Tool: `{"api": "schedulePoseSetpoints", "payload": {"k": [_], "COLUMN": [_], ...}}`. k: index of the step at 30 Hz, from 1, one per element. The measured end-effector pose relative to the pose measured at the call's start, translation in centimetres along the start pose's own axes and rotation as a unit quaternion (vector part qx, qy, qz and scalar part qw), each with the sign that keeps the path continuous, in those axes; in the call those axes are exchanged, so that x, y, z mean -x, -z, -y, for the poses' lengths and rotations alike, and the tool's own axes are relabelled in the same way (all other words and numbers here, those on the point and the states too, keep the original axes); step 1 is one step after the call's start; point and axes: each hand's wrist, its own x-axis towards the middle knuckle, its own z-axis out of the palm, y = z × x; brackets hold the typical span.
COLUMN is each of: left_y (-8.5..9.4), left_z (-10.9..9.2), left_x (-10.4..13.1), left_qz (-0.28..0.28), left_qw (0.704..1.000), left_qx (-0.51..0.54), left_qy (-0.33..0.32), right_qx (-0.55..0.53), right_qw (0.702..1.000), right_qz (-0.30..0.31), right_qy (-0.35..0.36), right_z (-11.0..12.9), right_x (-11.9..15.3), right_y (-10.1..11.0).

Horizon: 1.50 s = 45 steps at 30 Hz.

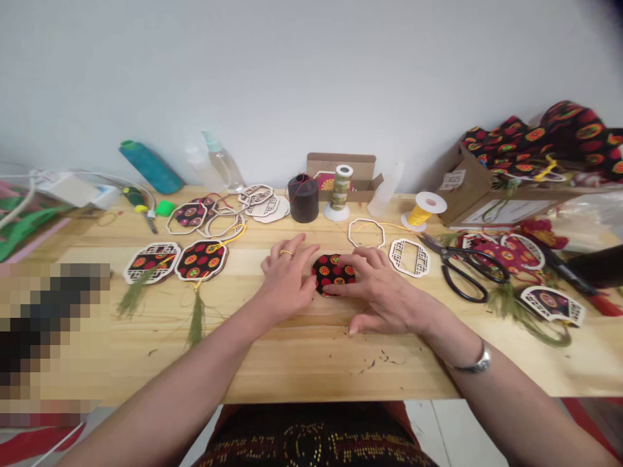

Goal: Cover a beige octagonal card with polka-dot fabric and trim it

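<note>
A small black fabric-covered piece with red and orange flower dots (333, 269) lies flat on the wooden table in front of me. My right hand (382, 288) rests over its right part, fingers spread and fingertips touching the cloth. At its left edge is my left hand (289, 275), fingers stretched out and a ring on one of them. Just beyond the piece lies a thin white octagonal frame (366, 233). To the right of that is a white lattice frame (409, 258). Part of the patterned piece is hidden under my right fingers.
Black-handled scissors (467, 266) lie at right, near a fan-shaped ornament (551, 306). Two tasselled ornaments (202, 261) lie at left. Behind stand a black thread spool (303, 198), a green thread spool (339, 194), a yellow cord spool (423, 211) and a cardboard box (487, 194).
</note>
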Motion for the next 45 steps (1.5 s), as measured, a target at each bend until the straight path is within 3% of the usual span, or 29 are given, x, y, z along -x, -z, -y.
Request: {"api": "schedulePoseSetpoints", "payload": {"k": [4, 11, 17, 20, 22, 25, 27, 29, 33, 40, 42, 45], "left_y": [0.1, -0.3, -0.2, 0.0, 0.3, 0.8, 1.1, 1.3, 1.3, 1.0, 1.0, 1.3], "left_z": [-0.2, -0.1, -0.2, 0.1, 0.2, 0.2, 0.1, -0.1, -0.3, -0.3, -0.3, -0.2], "left_x": [0.0, -0.1, -0.1, -0.2, -0.4, -0.6, -0.7, -0.7, -0.6, -0.7, -0.7, -0.7], "left_qz": [0.0, 0.004, -0.018, -0.084, -0.104, -0.021, 0.048, 0.09, 0.099, 0.016, -0.004, -0.026], "left_qw": [1.0, 1.0, 0.999, 0.981, 0.931, 0.778, 0.691, 0.658, 0.655, 0.69, 0.698, 0.7], "left_qx": [0.002, -0.006, 0.046, 0.177, 0.35, 0.625, 0.714, 0.738, 0.739, 0.71, 0.704, 0.703], "left_qy": [0.01, 0.008, 0.005, -0.008, 0.0, 0.063, 0.101, 0.117, 0.121, 0.137, 0.129, 0.119], "right_qx": [-0.042, -0.135, -0.127, -0.118, -0.102, -0.082, -0.079, -0.079, -0.066, -0.046, -0.04, -0.024], "right_qw": [0.999, 0.989, 0.99, 0.99, 0.985, 0.975, 0.968, 0.962, 0.961, 0.945, 0.922, 0.863], "right_qz": [-0.004, 0.054, 0.001, -0.063, -0.131, -0.201, -0.235, -0.256, -0.261, -0.309, -0.364, -0.457], "right_qy": [-0.019, -0.04, -0.053, -0.036, -0.04, -0.05, -0.05, -0.046, -0.058, -0.092, -0.123, -0.214], "right_z": [-0.7, -1.8, -2.5, -2.6, -2.6, -2.6, -2.7, -2.8, -3.0, -3.2, -3.7, -4.7], "right_x": [0.3, 1.1, 1.3, 1.2, 1.1, 0.7, 0.5, 0.3, 0.3, 0.5, 1.0, 2.4], "right_y": [0.5, 2.3, 2.2, 2.1, 1.9, 1.4, 0.8, 0.3, 0.0, 1.1, 1.9, 3.6]}}
